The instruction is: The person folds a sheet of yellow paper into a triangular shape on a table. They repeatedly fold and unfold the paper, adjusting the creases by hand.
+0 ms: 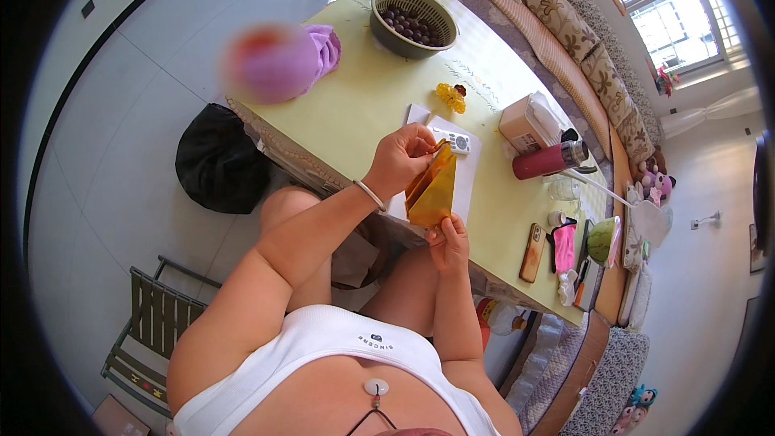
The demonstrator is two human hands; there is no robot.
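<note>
Both hands — folded gold paper

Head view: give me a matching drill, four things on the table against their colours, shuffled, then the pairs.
Things:
1. folded paper held by the left hand and right hand
2. flask
3. basket
4. phone

Colours:
A. dark red
B. olive green
C. golden yellow
D. orange-brown

Pairs: 1-C, 2-A, 3-B, 4-D
</note>
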